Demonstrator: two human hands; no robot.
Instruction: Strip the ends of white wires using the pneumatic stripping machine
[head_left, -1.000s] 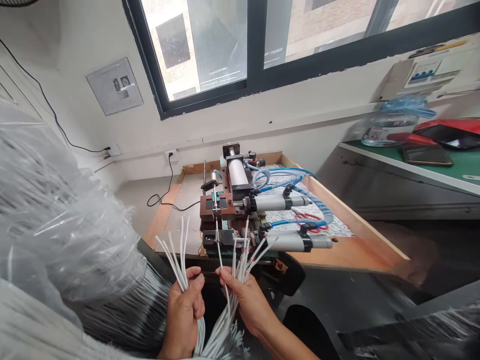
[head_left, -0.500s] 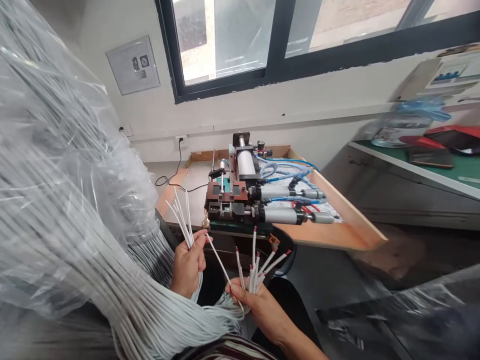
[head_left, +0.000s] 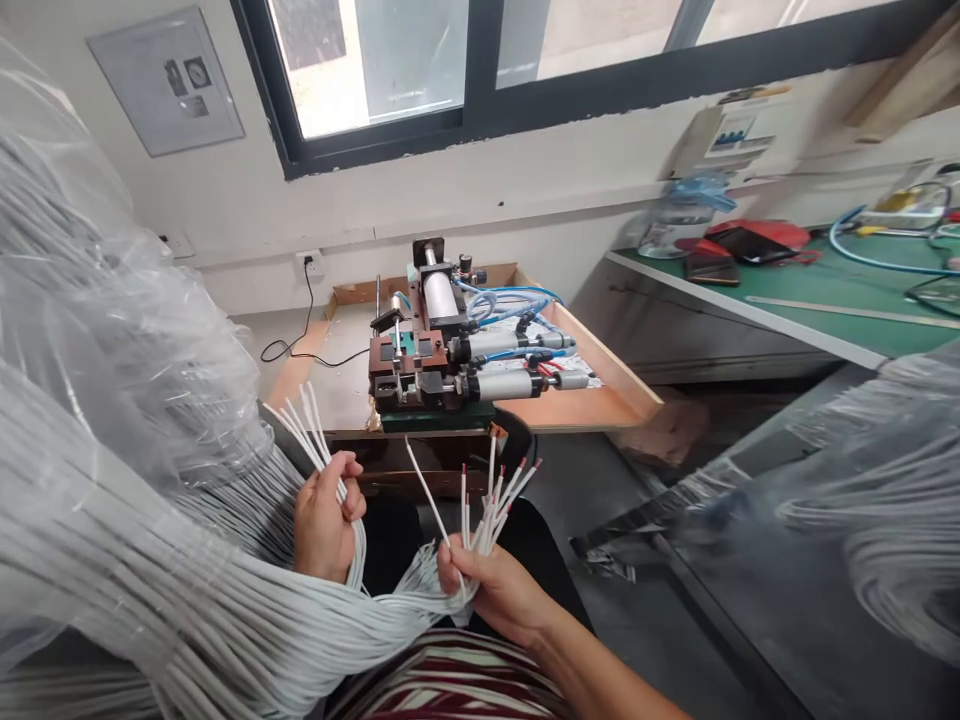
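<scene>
My left hand point(head_left: 328, 520) is closed around several white cables point(head_left: 311, 432), whose ends stick up above the fingers. To its right, my right hand point(head_left: 491, 588) grips a bunch of white cables point(head_left: 495, 510) with reddish tips fanning upward. A single white cable point(head_left: 426, 487) without a visible red tip is pinched between that hand's thumb and fingers and leans to the left. From both hands the cables run down into a thick grey-white cable bundle point(head_left: 300, 630) across my lap. Beyond the hands stands a pneumatic machine point(head_left: 409, 365) with metal cylinders.
The machine sits in a shallow wooden tray point(head_left: 630, 395). Plastic sheeting point(head_left: 150, 310) wraps the large cable hank at left. At right are a green-topped table point(head_left: 832, 290) holding a phone-like item and tools, and another plastic-wrapped cable bundle point(head_left: 900, 520).
My left hand has let go of the single cable's tip and moved away from it to the left. My right hand still holds its bunch. The view has turned right.
</scene>
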